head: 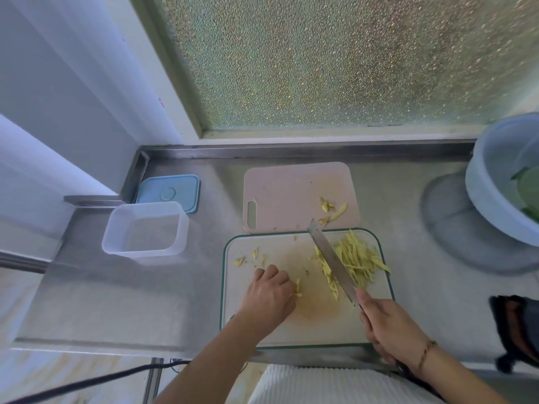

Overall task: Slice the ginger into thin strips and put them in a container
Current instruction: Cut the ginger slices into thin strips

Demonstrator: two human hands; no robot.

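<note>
Ginger bits point(297, 288) are pinched by the left hand point(269, 293) on the white cutting board point(291, 328); a knife point(331, 259) is gripped by the right hand point(389, 328) beside cut strips point(358, 256).

Both forearms are bare, with no sleeves in view. The left hand point(269, 293) wears nothing. Near the right hand point(389, 325), a thin bracelet point(426, 352) of small brownish links goes around the wrist. The white garment point(335, 386) on the body has fine vertical ribs, maybe knitted.
</note>
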